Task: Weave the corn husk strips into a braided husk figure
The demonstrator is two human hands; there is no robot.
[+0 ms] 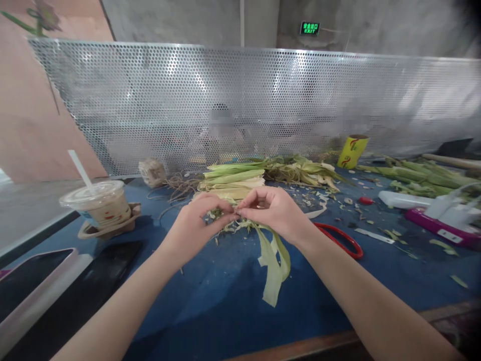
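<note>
In the head view, my left hand (197, 218) and my right hand (280, 213) meet fingertip to fingertip at mid-table. Thumb and forefinger of each are closed in a pinch on a small, frayed bit of corn husk, mostly covered by the fingers. A pale green husk strip (273, 278) trails down from below my right hand onto the blue tabletop. Just behind the hands lies a stack of flat green and cream corn husks (233, 175). More crumpled, drier husks (304, 173) adjoin it on the right. Red-handled scissors (355, 245) rest beside my right wrist, partly covered by it.
At left stand a lidded drink cup (103, 205) in a cardboard holder and a phone (35, 281). Twine (182, 185) lies near a wrapped lump (152, 173). At right are a yellow tube (353, 150), a purple power strip (443, 228) and husk scraps. A perforated metal screen (158, 100) closes the back.
</note>
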